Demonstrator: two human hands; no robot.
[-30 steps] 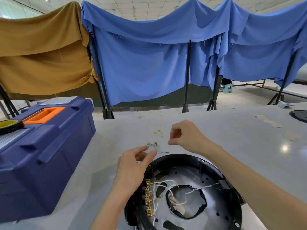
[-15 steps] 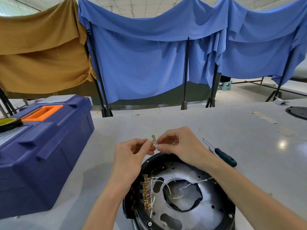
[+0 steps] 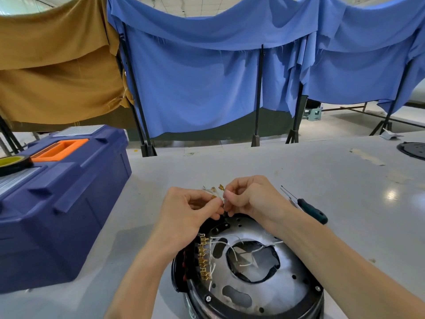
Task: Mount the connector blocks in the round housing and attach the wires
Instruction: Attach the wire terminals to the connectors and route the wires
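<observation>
white wires [image 3: 216, 191] pinched between left grip [image 3: 190, 210] and right grip [image 3: 250, 199], above housing [image 3: 287, 293].

The loose wires [image 3: 208, 191] with brass terminals [image 3: 221, 187], a second ago lying on the bench [image 3: 253, 162] beyond the round housing [image 3: 179, 272], are now lifted off it. The right hand [image 3: 250, 199] is back from its reach and meets the left hand [image 3: 190, 210] just above the housing's far rim, both pinching the wires. A screwdriver [image 3: 312, 210], out of sight a second ago, shows on the bench right of the right hand.
</observation>
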